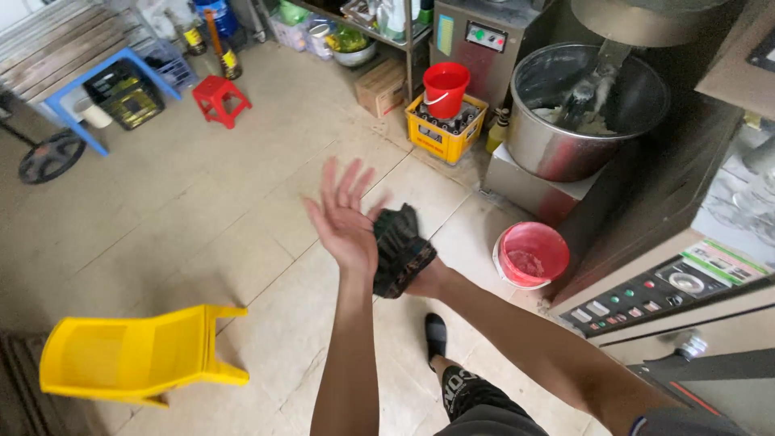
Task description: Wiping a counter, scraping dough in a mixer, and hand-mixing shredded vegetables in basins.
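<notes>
Hazards: judged from this view only, the dark cloth could slip to the floor, since my left hand lies against it flat and does not grip it.
Cloth position: centre of view, between my two hands, raised above the floor; the left palm touches its 9 o'clock side.
Left hand: fingers spread apart and fully extended toward 12 o'clock, palm turned to the cloth, holding nothing.
Right hand: wrapped by the cloth; I cannot tell whether the fingers are together or apart beneath it.
Spill risk: the pink bucket stands on the floor at 3 o'clock of the cloth, near my right forearm; a wide swing of that arm could tip it.
Trip risk: the yellow plastic chair lies tipped on its side at 8 o'clock, well apart from my feet but in walking space.
Cloth material: soft, crumpled fabric, dark green to black, irregular folds.
Floor: pale square tiles, dull, with smears.
Mixer bowl: round, brushed steel, at 2 o'clock, holding pale dough.
Red bucket: smooth plastic, tapered, standing on a yellow crate at 1 o'clock.
Red stool: small, moulded plastic, at 11 o'clock.
</notes>
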